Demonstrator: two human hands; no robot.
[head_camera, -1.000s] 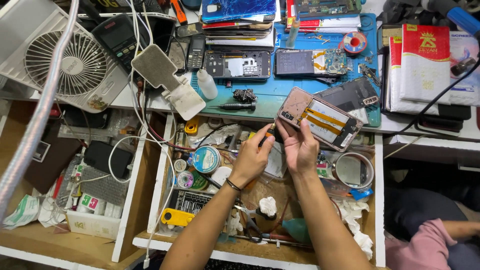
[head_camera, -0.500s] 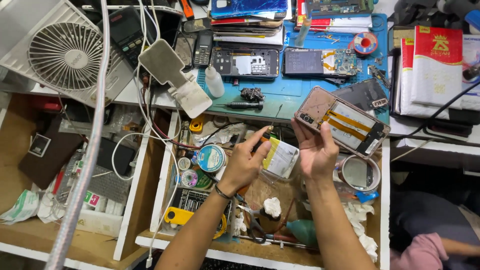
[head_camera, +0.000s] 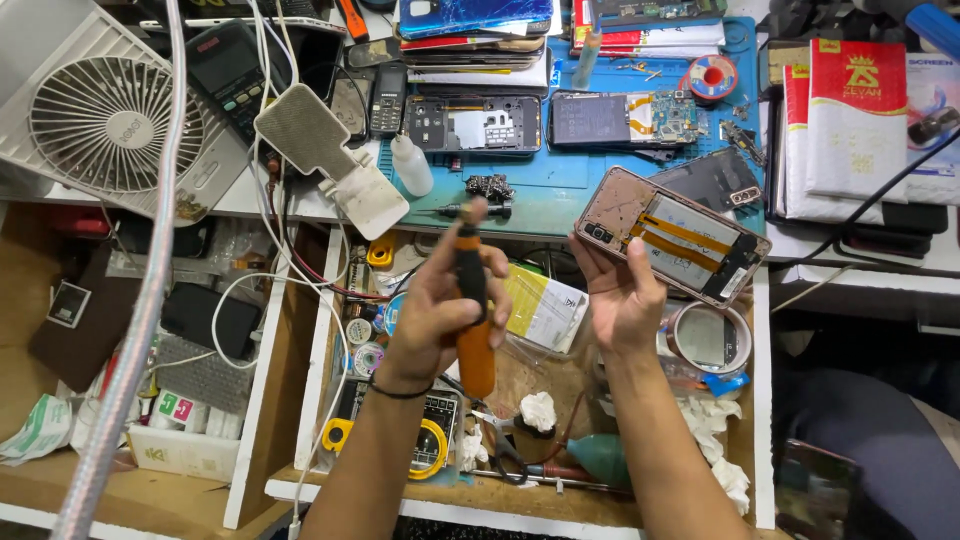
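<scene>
My left hand (head_camera: 440, 310) grips an orange-and-black screwdriver (head_camera: 472, 310) upright over the open drawer, tip pointing up toward the bench edge. My right hand (head_camera: 622, 295) holds an opened phone (head_camera: 672, 236) by its lower left corner. The phone's back is off, showing a battery area and two orange flex cables. It is tilted, its far end lying over the blue work mat (head_camera: 560, 185). The two hands are a short gap apart.
On the mat lie two more opened phones (head_camera: 472, 124), a small white bottle (head_camera: 411, 166) and a solder reel (head_camera: 712, 76). A white fan (head_camera: 105, 125) stands at left. The drawer (head_camera: 520, 490) holds tape rolls, tissue and tools. Red-and-white boxes (head_camera: 855, 115) sit at right.
My left hand has lifted the orange screwdriver out of the drawer and now holds it upright. My right hand has moved the opened phone slightly right and away from the left hand.
</scene>
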